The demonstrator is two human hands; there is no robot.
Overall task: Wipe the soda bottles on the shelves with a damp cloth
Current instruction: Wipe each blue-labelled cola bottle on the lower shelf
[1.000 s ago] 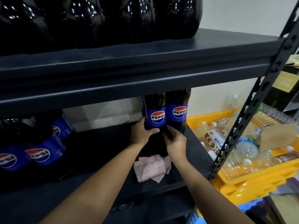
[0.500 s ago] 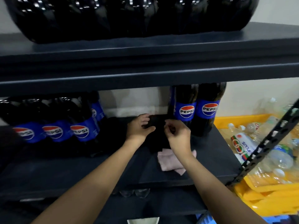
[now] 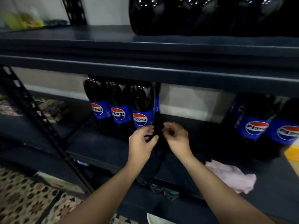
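From the head camera, the left hand (image 3: pixel 141 142) and right hand (image 3: pixel 176 138) hover close together, fingers curled, just in front of the rightmost bottle (image 3: pixel 142 109) of a left cluster; whether either hand grips anything, I cannot tell. The pink cloth (image 3: pixel 231 176) lies loose on the shelf (image 3: pixel 100 146), well right of that bottle.

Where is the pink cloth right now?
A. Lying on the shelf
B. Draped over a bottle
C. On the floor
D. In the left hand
A. The pink cloth lies on the dark shelf, right of the right hand; neither that nor the left hand touches it.
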